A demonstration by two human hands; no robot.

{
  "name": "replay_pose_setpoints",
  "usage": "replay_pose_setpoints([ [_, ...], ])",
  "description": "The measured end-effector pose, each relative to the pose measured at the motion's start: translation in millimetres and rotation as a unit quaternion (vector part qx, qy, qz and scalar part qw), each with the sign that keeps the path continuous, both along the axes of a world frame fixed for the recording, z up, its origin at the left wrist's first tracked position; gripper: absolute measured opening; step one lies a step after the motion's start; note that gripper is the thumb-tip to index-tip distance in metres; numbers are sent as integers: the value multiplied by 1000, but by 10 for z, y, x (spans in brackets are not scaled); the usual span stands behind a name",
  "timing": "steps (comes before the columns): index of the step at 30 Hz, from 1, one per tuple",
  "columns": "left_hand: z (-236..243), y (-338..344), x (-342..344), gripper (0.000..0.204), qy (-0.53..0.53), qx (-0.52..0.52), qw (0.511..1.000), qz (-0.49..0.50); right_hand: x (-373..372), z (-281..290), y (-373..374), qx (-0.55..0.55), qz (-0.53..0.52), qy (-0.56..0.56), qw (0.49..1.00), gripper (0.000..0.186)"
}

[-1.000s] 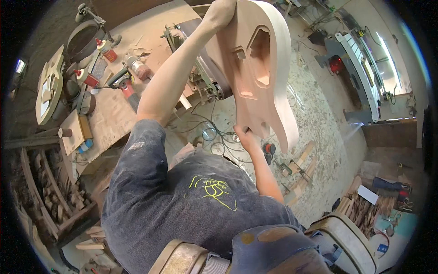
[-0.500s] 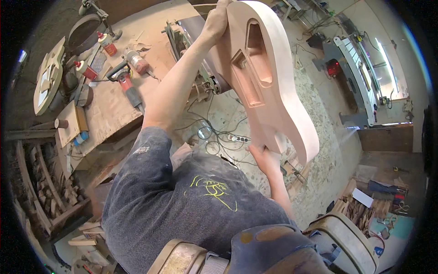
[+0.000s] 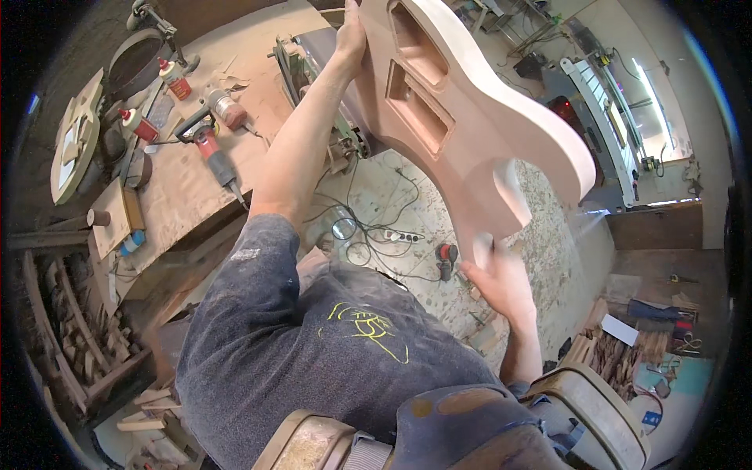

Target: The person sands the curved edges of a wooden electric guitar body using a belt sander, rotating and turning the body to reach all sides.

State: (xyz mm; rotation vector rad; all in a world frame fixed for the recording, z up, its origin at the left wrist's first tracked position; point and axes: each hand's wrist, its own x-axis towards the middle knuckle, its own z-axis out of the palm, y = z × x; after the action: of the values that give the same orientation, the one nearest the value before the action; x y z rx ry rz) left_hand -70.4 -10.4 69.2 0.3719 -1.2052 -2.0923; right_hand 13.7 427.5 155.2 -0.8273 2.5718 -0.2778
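Observation:
A bare wooden electric guitar body (image 3: 462, 160) is raised in front of me, tilted, with two routed cavities in the face turned toward me. My left hand (image 3: 352, 39) is closed on its far left edge near the top of the view, with some of the fingers hidden. At the lower end, my right hand (image 3: 505, 283) is around the tip of the near horn. Its thumb points left, and its fingers are partly blurred and hidden behind the wood.
On the left workbench (image 3: 184, 207) lie a red and black power tool (image 3: 211, 153), another tool (image 3: 227, 110) and two red-capped bottles. A second guitar body (image 3: 77, 145) is at far left. Cables and a red-black tool (image 3: 446, 260) are on the floor. Wood scraps (image 3: 603, 356) sit lower right.
The guitar body has turned, its lower end swinging right. My right hand has moved right and now shows more fully. My left hand has shifted slightly left. The floor tool has come into view.

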Motion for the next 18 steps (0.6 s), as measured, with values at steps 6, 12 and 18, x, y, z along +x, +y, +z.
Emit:
replay_pose_setpoints([
  [6, -132, -89, -13, 80, -41, 31, 999, 18, -104, 503, -89, 3, 43, -20, 999, 64],
  [12, -163, -58, 44, 81, -71, 97, 993, 5, -241, 1067, -266, 24, 62, 36, 997, 56],
  [18, -510, -197, -16, 65, -65, 174, 983, -12, -340, 1624, -650, 58, 70, -54, 994, 44],
])
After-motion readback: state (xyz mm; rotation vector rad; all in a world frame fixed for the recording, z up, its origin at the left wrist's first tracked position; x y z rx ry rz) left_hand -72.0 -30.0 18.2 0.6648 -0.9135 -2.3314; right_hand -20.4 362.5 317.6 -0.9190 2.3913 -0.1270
